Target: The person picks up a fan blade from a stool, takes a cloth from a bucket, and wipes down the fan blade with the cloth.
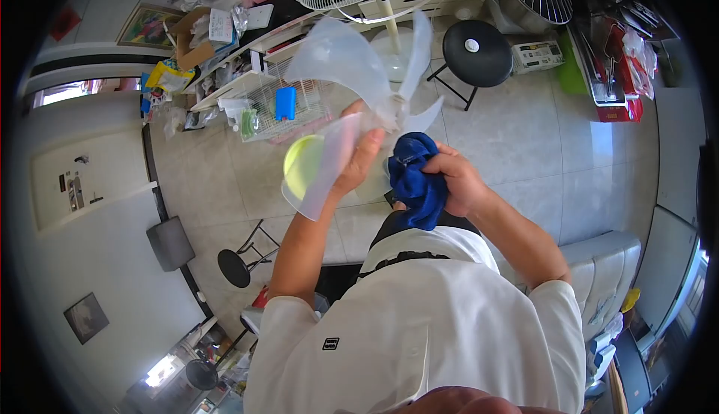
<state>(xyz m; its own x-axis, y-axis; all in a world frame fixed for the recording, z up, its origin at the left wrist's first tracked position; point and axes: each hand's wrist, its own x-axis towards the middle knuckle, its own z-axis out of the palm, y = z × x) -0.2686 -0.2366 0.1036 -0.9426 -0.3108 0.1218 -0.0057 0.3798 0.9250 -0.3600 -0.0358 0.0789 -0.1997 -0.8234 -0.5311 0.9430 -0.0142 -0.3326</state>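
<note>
In front of my body, my left hand (pixel 359 158) grips a translucent fan blade (pixel 337 58) near its hub, with its several leaves spread outward. One leaf hangs down over my left wrist, and a yellow-green round thing (pixel 301 165) shows behind it. My right hand (pixel 458 178) is closed around a bunched dark blue cloth (pixel 416 180), just to the right of the lower leaf and below the hub. The cloth looks close to the blade; whether they touch I cannot tell.
A standing fan (pixel 386 2) with its wire grille is ahead. To its right are a round black stool (pixel 477 53) and a red box (pixel 620 110). A wire cage (pixel 299 118) with a blue block (pixel 285 104) stands ahead left. Another black stool (pixel 234 268) is at lower left.
</note>
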